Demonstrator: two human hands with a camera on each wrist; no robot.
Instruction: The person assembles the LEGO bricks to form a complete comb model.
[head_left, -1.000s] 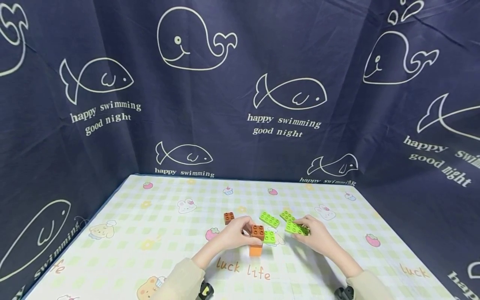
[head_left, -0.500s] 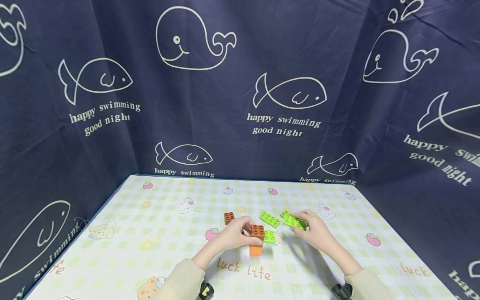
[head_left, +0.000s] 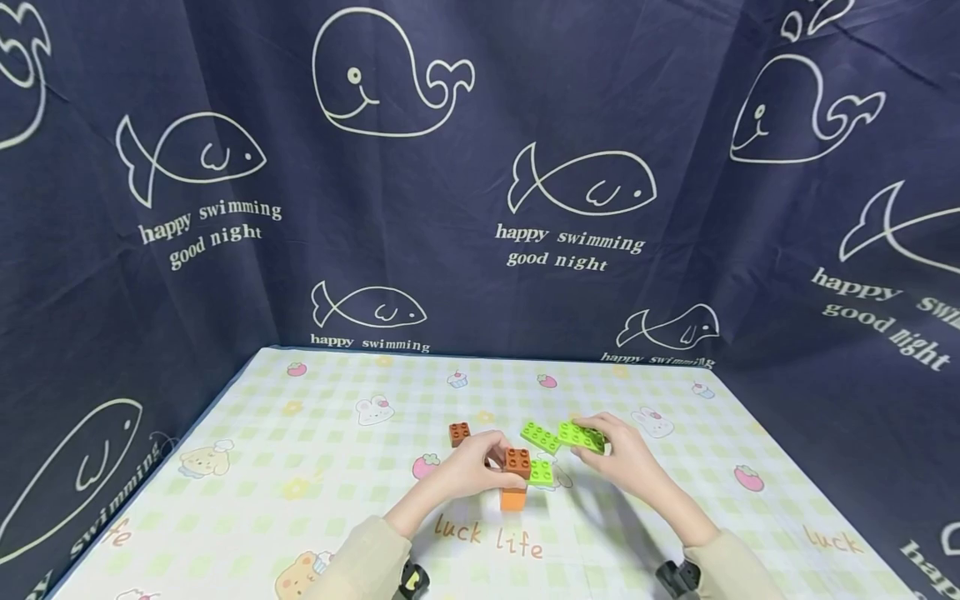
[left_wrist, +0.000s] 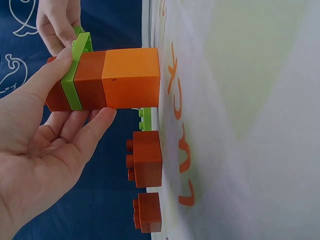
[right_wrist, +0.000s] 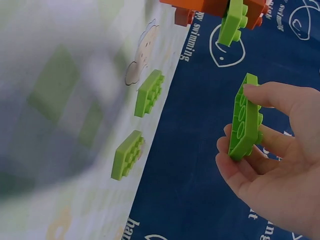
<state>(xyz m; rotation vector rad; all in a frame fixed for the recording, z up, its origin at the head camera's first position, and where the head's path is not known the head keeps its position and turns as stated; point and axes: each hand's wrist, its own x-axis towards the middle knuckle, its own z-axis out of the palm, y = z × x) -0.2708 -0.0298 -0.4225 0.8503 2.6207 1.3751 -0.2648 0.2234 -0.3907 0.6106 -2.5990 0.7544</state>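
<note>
My left hand (head_left: 477, 463) grips a short tower of toy building bricks standing on the table. From the bottom, the left wrist view shows an orange brick (left_wrist: 131, 77), a brown brick (left_wrist: 91, 80), a flat green brick (left_wrist: 75, 75) jutting to one side, and a brown brick (left_wrist: 56, 94) on top. My right hand (head_left: 621, 448) pinches another flat green brick (right_wrist: 246, 117) in the air, its hollow underside partly visible in the right wrist view. It is apart from the tower, to the right and farther back.
Two flat green bricks, one nearer (right_wrist: 148, 93) and one beyond (right_wrist: 126, 156), lie on the table in the right wrist view. Two brown bricks, one larger-looking (left_wrist: 148, 159) and another (left_wrist: 150, 212), stand past the tower. A patterned cloth (head_left: 337, 500) covers the table; dark curtains (head_left: 465, 275) enclose it.
My right hand has moved back and slightly left with the flat green brick, which now covers the loose green one behind it. My left hand and the tower have stayed in place.
</note>
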